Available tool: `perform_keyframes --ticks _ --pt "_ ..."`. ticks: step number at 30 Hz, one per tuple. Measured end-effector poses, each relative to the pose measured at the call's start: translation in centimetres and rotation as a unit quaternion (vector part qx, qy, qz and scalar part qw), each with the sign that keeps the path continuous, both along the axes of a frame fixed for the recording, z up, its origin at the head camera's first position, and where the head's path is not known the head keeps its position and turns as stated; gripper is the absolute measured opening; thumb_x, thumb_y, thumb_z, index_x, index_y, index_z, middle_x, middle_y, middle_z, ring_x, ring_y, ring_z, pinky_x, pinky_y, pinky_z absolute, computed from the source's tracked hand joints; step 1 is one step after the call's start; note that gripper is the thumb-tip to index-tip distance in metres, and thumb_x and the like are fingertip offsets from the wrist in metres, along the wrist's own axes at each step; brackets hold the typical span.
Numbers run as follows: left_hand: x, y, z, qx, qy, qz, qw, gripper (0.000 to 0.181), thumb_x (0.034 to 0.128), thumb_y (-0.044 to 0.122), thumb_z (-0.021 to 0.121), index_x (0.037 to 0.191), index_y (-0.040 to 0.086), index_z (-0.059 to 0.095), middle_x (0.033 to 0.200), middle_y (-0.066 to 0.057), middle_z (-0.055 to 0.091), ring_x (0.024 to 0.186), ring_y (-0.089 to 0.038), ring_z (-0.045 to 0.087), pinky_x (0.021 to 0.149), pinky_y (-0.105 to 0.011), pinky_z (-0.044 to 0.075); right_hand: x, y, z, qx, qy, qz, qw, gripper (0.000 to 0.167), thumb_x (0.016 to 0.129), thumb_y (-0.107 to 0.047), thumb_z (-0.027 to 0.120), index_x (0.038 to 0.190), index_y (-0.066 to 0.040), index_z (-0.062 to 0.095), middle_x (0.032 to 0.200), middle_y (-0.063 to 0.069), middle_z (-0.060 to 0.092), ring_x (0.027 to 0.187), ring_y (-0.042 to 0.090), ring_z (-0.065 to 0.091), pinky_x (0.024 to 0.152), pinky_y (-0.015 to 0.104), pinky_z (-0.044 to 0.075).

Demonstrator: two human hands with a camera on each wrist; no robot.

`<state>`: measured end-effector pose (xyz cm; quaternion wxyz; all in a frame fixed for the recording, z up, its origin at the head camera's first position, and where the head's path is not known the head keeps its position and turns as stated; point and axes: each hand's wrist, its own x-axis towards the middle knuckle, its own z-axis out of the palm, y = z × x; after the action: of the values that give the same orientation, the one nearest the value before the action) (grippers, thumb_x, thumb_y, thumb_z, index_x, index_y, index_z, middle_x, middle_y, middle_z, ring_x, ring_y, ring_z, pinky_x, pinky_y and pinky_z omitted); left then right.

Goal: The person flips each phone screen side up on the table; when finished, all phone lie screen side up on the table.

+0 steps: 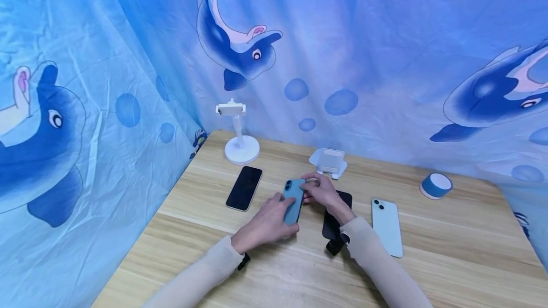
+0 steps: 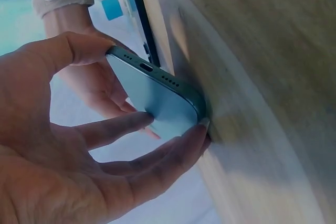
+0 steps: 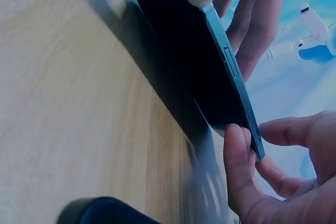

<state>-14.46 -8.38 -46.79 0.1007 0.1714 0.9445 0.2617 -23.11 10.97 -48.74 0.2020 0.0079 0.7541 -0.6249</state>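
A teal smartphone (image 1: 294, 188) is raised at a tilt, its camera end away from me. My left hand (image 1: 266, 221) grips its near end. In the left wrist view, thumb and fingers span that end of the phone (image 2: 157, 95), showing the charging port, with one finger on its back. At the far end, my right hand (image 1: 323, 193) pinches the phone's side edge between thumb and fingers. The right wrist view shows its dark screen (image 3: 189, 61) facing down toward the table. Beneath my right forearm lies a black phone (image 1: 331, 225).
Another dark-screened phone (image 1: 245, 188) lies left, a pale phone (image 1: 387, 227) right, on the wooden table (image 1: 274, 274). Behind them stand a white phone stand (image 1: 242, 151) with a round base and a white folding stand (image 1: 330, 159). A blue-and-white round object (image 1: 435, 186) sits farther right, before a blue curtain (image 1: 385, 80).
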Motion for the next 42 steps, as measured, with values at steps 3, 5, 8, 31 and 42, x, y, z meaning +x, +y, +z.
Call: perform_keyframes --ticks 3,5,8,31,42 --pt "-0.1 -0.4 0.0 0.006 -0.003 -0.001 1.0 0.074 0.0885 0.042 0.075 0.153 0.014 0.051 0.143 -0.02 0.054 0.11 -0.03 0.06 0.092 -0.047 0.055 0.1 0.1 0.1 -0.012 -0.001 0.013 0.9998 0.042 0.104 -0.013 0.061 0.145 -0.004 0.053 0.098 0.012 0.073 0.073 0.013 0.07 0.074 0.034 0.063" --pt "-0.2 -0.6 0.1 0.012 -0.003 -0.001 0.9999 0.074 0.0885 0.041 0.075 0.153 0.014 0.051 0.142 -0.02 0.056 0.108 -0.029 0.061 0.091 -0.046 0.055 0.2 0.2 0.1 -0.018 -0.003 0.022 0.9996 0.045 0.104 -0.013 0.06 0.148 -0.004 0.051 0.105 0.014 0.073 0.076 0.013 0.072 0.076 0.034 0.064" --pt "-0.3 -0.9 0.1 0.022 -0.007 0.001 0.9997 0.073 0.0895 0.04 0.074 0.154 0.015 0.05 0.142 -0.018 0.056 0.108 -0.028 0.061 0.09 -0.046 0.056 0.2 0.4 0.3 -0.029 0.001 0.039 0.9988 0.05 0.103 -0.01 0.06 0.152 -0.004 0.048 0.113 0.016 0.07 0.081 0.014 0.073 0.08 0.035 0.064" --pt "-0.4 -2.4 0.1 0.086 -0.02 0.002 0.996 0.07 0.0896 0.035 0.071 0.154 0.017 0.049 0.135 -0.01 0.06 0.104 -0.024 0.061 0.081 -0.033 0.05 0.5 1.0 0.0 -0.09 0.014 0.102 0.9906 0.083 0.092 -0.01 0.079 0.161 -0.011 0.035 0.12 0.013 0.063 0.095 0.019 0.074 0.093 0.04 0.061" --pt "-0.6 -3.1 0.0 0.139 -0.037 -0.001 0.9896 0.068 0.0914 0.03 0.072 0.154 0.017 0.05 0.133 -0.005 0.063 0.106 -0.02 0.066 0.08 -0.031 0.054 0.3 1.1 -1.0 -0.061 0.025 0.111 0.9916 0.082 0.092 -0.024 0.081 0.161 -0.015 0.037 0.143 0.023 0.058 0.115 0.024 0.071 0.1 0.042 0.058"
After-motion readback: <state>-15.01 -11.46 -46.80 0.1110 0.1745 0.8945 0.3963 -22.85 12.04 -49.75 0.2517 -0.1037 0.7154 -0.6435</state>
